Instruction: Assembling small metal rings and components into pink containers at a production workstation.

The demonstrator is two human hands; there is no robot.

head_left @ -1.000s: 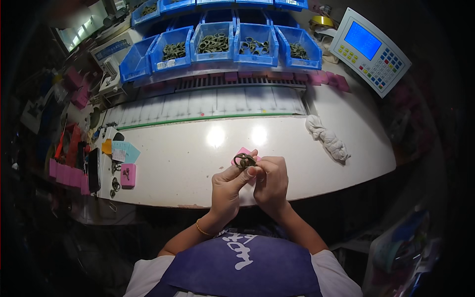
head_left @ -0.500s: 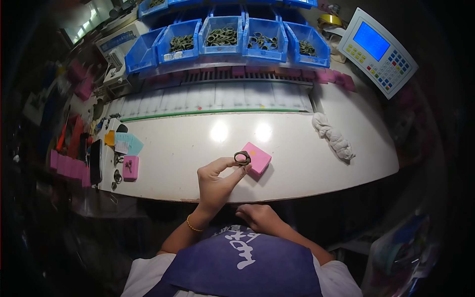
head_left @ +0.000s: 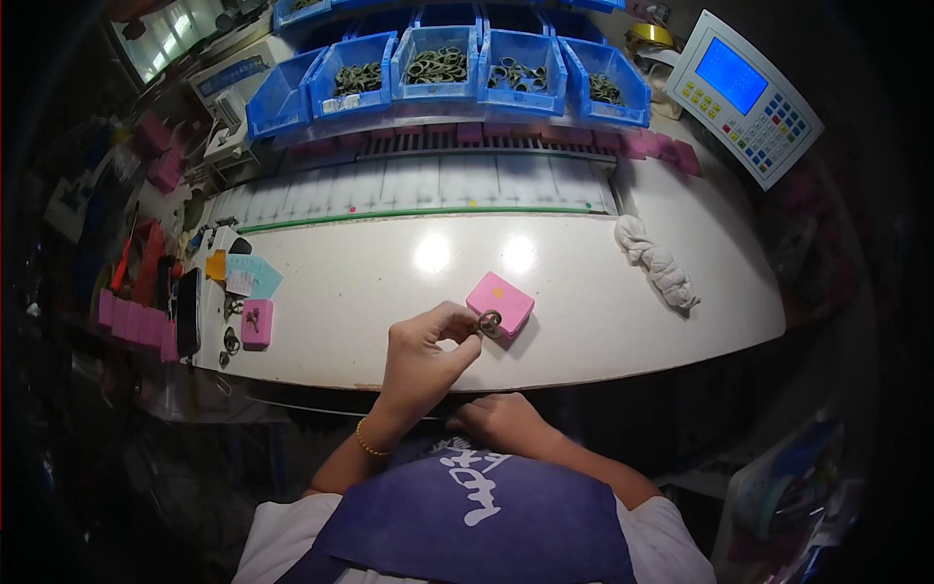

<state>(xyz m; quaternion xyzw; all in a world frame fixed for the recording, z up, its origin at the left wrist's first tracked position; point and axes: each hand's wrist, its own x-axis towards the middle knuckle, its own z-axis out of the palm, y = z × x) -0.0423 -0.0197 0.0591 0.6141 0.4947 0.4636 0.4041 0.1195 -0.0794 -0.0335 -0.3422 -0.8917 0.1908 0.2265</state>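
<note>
My left hand [head_left: 423,352] is closed in a pinch above the near part of the white table. Between thumb and fingertips it grips a dark greenish-brown ring [head_left: 490,323]. Just behind that ring lies a pink block [head_left: 501,294] with a small yellow mark on top; the ring overlaps its near edge in view. My right hand [head_left: 508,420] rests low by the table's front edge, close to my purple apron [head_left: 428,521]. Its fingers are curled, and the fingertips are hidden, so anything in them cannot be made out.
Blue bins [head_left: 436,68] with similar dark rings stand at the back. In front of them runs a pale strip with a green edge [head_left: 428,216]. A twisted white cloth [head_left: 657,268] and a keypad display [head_left: 744,97] are right; a smaller pink block [head_left: 257,323] is left.
The ring has turned and moved slightly down and right in my left hand. My right hand has shifted a little left. Coloured dots on the pale strip have moved left.
</note>
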